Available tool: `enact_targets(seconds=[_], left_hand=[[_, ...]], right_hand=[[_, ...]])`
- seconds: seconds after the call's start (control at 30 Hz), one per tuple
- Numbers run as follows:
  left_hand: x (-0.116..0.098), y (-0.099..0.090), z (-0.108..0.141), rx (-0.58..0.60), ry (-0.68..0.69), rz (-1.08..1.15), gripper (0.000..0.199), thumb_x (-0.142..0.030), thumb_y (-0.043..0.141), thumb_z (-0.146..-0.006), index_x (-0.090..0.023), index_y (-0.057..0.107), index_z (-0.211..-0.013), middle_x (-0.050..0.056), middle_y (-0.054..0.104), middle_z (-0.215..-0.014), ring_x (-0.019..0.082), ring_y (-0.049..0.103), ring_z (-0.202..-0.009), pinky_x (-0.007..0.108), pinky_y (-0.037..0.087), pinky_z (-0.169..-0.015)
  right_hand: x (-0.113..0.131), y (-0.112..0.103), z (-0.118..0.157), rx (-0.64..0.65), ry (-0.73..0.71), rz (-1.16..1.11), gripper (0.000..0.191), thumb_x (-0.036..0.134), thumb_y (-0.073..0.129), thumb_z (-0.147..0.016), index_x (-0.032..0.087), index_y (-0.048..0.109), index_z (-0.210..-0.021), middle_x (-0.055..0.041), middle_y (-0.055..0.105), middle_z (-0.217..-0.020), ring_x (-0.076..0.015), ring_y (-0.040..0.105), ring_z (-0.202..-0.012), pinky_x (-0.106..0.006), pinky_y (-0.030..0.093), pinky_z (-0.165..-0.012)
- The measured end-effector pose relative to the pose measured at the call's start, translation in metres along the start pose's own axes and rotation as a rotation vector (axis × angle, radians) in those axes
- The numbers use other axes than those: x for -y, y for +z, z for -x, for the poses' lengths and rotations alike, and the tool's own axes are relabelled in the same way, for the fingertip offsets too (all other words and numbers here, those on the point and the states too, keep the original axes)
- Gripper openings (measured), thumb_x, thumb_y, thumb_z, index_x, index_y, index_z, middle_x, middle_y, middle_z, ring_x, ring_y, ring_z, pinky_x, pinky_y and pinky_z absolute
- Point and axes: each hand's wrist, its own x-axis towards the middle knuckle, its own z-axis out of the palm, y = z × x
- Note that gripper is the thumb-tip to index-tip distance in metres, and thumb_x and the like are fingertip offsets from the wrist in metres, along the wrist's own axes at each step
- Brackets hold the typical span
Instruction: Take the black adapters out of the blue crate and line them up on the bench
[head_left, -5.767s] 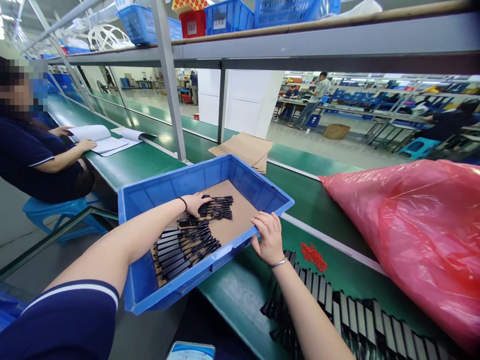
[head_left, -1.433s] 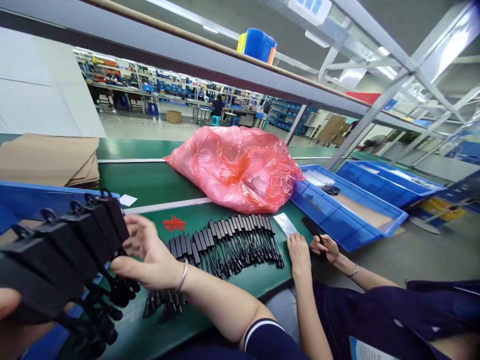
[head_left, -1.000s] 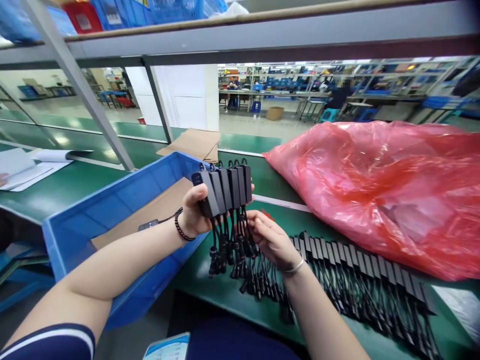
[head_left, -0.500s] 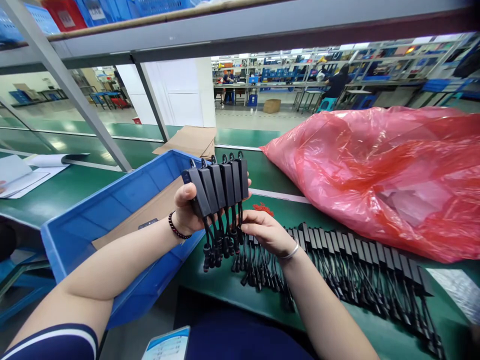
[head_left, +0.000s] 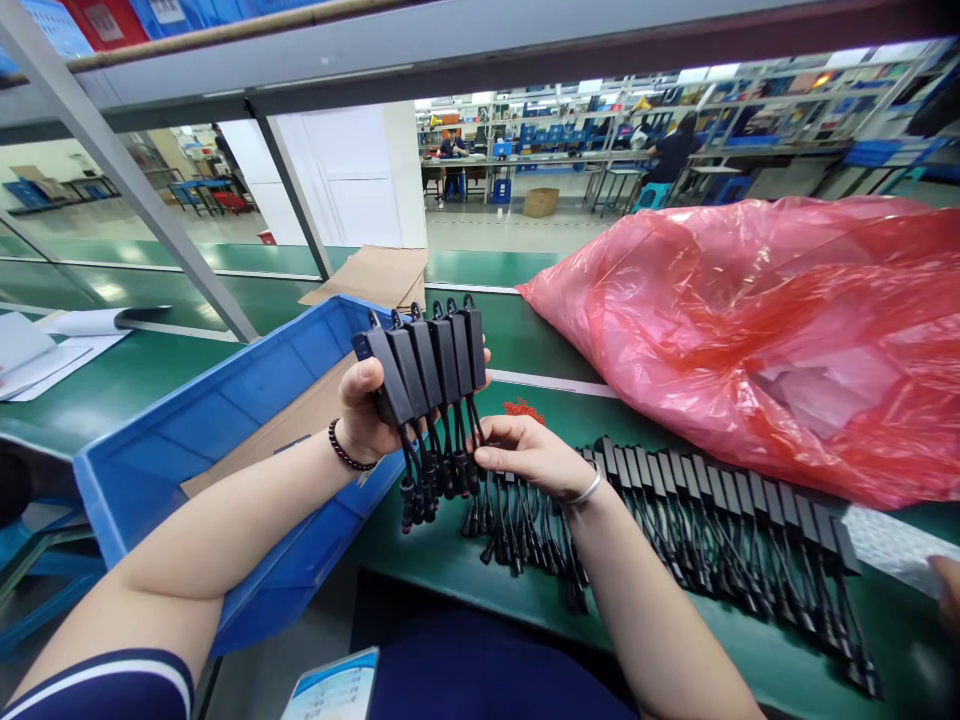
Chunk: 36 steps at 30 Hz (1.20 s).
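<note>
My left hand [head_left: 366, 405] is closed around a fanned row of several black box-shaped modules [head_left: 426, 365], held upright above the near right edge of a blue bin. From their lower ends hang short black cables with connectors [head_left: 429, 480]. With thumb and fingers pinched, my right hand [head_left: 534, 455] grips a cable at the right end of this row. Behind and below that hand, a long row of similar black modules [head_left: 712, 485] lies side by side on the green bench [head_left: 427, 560], cables toward me.
The blue bin [head_left: 180, 440] stands at left with cardboard inside. A pink plastic bag [head_left: 750, 340] covers the right rear. Small red pieces [head_left: 523, 409] lie behind my right hand. Another person's hand [head_left: 946, 580] shows at the right edge. A metal post [head_left: 142, 190] slants at left.
The view has tilted slightly, shifting everything a little up and left. Another person's hand has come in at the right edge. My hands keep the same grip.
</note>
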Motion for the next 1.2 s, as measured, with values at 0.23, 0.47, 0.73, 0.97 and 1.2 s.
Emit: enact_targets(seconds=[0.23, 0.47, 0.73, 0.97, 1.2], left_hand=[[-0.001, -0.001, -0.001, -0.039, -0.012, 0.043, 0.079, -0.055, 0.063, -0.058, -0.012, 0.047, -0.122, 0.015, 0.053, -0.123, 0.037, 0.039, -0.122, 0.051, 0.028, -0.104], [0.001, -0.003, 0.001, 0.032, -0.059, -0.002, 0.082, -0.051, 0.068, -0.054, -0.010, 0.047, -0.122, 0.017, 0.052, -0.124, 0.040, 0.037, -0.122, 0.051, 0.030, -0.102], [0.003, 0.000, 0.002, 0.006, -0.069, 0.023, 0.081, -0.052, 0.066, -0.056, -0.011, 0.046, -0.123, 0.016, 0.052, -0.124, 0.038, 0.035, -0.124, 0.051, 0.027, -0.105], [-0.001, 0.008, 0.004, -0.005, -0.055, 0.004, 0.080, -0.052, 0.068, -0.055, -0.012, 0.048, -0.121, 0.014, 0.051, -0.126, 0.039, 0.032, -0.126, 0.051, 0.027, -0.105], [0.008, 0.001, 0.006, 0.002, -0.116, 0.028, 0.081, -0.053, 0.066, -0.056, -0.013, 0.047, -0.123, 0.015, 0.051, -0.125, 0.039, 0.032, -0.125, 0.052, 0.031, -0.102]], right_hand=[[-0.001, 0.007, -0.003, 0.061, -0.032, -0.001, 0.036, 0.032, 0.068, -0.073, 0.016, 0.056, -0.103, -0.0046, 0.055, -0.101, -0.0123, 0.053, -0.088, -0.027, 0.043, -0.080], [0.002, 0.014, -0.012, 0.018, 0.046, -0.033, 0.025, 0.031, 0.069, -0.072, 0.013, 0.059, -0.087, -0.0013, 0.056, -0.078, -0.0082, 0.049, -0.066, -0.021, 0.042, -0.061], [0.006, 0.005, -0.005, 0.126, 0.070, 0.025, 0.025, 0.033, 0.067, -0.074, 0.012, 0.061, -0.085, -0.0012, 0.058, -0.075, -0.0077, 0.050, -0.064, -0.020, 0.041, -0.058], [0.006, 0.005, -0.002, 0.171, 0.028, 0.032, 0.025, 0.031, 0.063, -0.078, 0.011, 0.063, -0.092, -0.0042, 0.061, -0.085, -0.0103, 0.054, -0.074, -0.023, 0.045, -0.069], [0.011, -0.002, 0.002, 0.292, 0.045, 0.020, 0.032, 0.028, 0.065, -0.076, 0.012, 0.059, -0.103, -0.0068, 0.063, -0.091, -0.0139, 0.058, -0.083, -0.025, 0.047, -0.071]])
